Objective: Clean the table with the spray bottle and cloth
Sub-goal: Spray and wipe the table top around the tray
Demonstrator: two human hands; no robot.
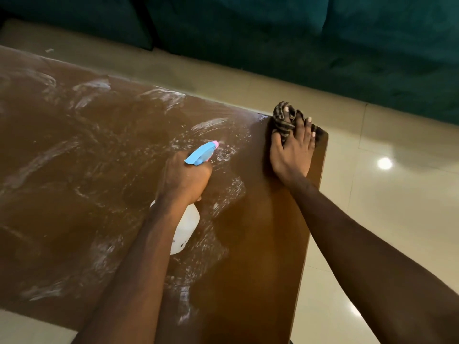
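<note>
Most of the brown table [260, 244] carries white streaks and droplets – sprayed and smeared, by the look of it, but not yet wiped dry; only the strip along the right end looks clear, so a good deal of wiping seems left. The left hand [183, 180] is wrapped around the neck of the spray bottle [186, 227], blue nozzle aimed at the wet patch ahead. The right hand [291, 150] presses a bunched striped cloth [283, 120] onto the far right corner – fingers curled over it, arm stretched forward
</note>
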